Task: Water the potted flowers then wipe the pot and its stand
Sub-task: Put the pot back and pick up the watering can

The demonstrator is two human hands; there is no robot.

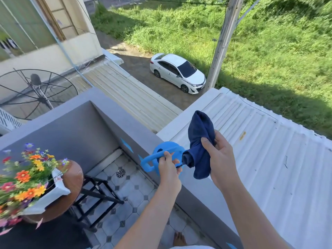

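Gripping the blue watering can by its handle, my left hand is clenched at frame centre. My right hand is clutching the navy cloth just beside it. Flowers are sitting lower left.

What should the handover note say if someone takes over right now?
Left hand: gripping the handle of the light blue plastic watering can over the grey balcony ledge.
Right hand: holding the dark blue cloth, apparently at the can's spout.
White square pot of colourful flowers sits on the round brown wooden stand, at left.
Done: cannot tell whether the flowers are watered.
Left: neither hand is at the pot; wiping pot and stand looks still to do.
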